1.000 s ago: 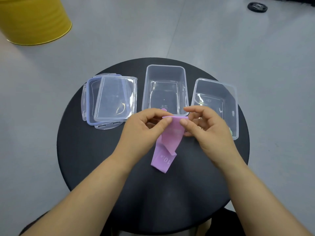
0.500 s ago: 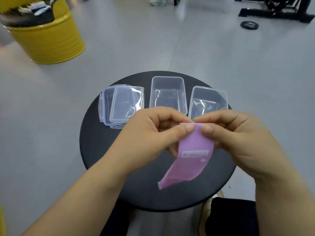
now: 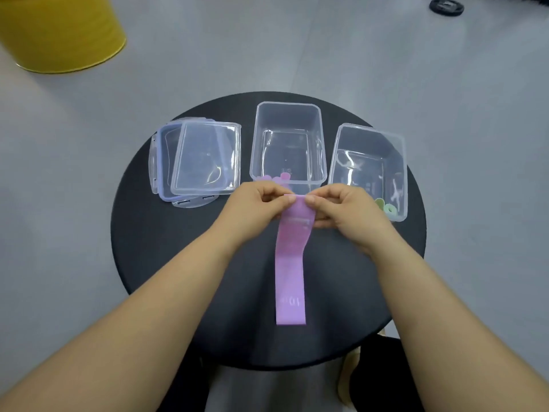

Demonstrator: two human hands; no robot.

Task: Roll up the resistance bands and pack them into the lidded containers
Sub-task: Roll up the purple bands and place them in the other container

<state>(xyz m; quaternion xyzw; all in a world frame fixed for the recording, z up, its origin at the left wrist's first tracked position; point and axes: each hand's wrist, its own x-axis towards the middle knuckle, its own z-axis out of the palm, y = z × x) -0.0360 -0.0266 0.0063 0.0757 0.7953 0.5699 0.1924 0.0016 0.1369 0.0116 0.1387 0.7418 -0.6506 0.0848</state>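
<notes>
A pink resistance band (image 3: 290, 269) lies flat and stretched out toward me on the round black table (image 3: 166, 263). My left hand (image 3: 252, 209) and my right hand (image 3: 347, 212) pinch its far end at the two corners, just in front of the middle clear container (image 3: 261, 138). Small pink rolls (image 3: 282, 177) sit at that container's near wall. The right clear container (image 3: 399, 162) holds green rolls (image 3: 387, 208) in its near corner.
Two clear lids (image 3: 205, 159) lie stacked at the table's left. A yellow drum (image 3: 59, 31) stands on the grey floor at the far left, and a black weight plate (image 3: 446, 6) lies at the far right.
The band hung crumpled from my raised hands before; now it is laid out straight on the table, with my hands lowered to its far end.
</notes>
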